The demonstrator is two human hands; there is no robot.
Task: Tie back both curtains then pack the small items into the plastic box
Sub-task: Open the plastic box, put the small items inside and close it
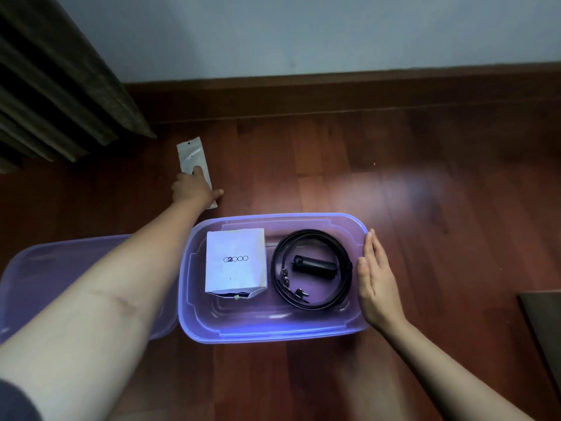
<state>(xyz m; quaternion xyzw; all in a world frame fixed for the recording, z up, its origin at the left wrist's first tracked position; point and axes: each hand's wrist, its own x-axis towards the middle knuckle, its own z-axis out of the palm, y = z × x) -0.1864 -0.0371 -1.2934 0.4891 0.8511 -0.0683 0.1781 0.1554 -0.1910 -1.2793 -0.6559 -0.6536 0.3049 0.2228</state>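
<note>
Well, nearest to me is the plastic box [273, 332], purple and see-through, standing open on the wooden floor [425, 192] between my two forearms. My right hand [376, 281] lies flat against the outside of its right rim, fingers straight and close together, gripping nothing. Inside the box, on the left, is a white carton [236, 259] printed G2000, its near flap ajar; just beside it on the right lies a coiled black belt [280, 278], and a small black cylinder [314, 266] rests inside the coil. The box's lid [60, 268] lies on the floor to the left, partly under my left arm. At the right edge a dark flat thing [543, 323] shows, too cut off to tell what it is. Farther out, beyond the box's far left corner, my left hand [194, 189] rests on top of a long white packet [192, 154] lying on the floor, forefinger stretched along it and thumb spread to the side; whether it has a hold I cannot tell. Beyond that, the dark curtain [60, 86] hangs at the far left, its hem near the floor, beside the brown skirting board [334, 89] and the pale wall [303, 31].
</note>
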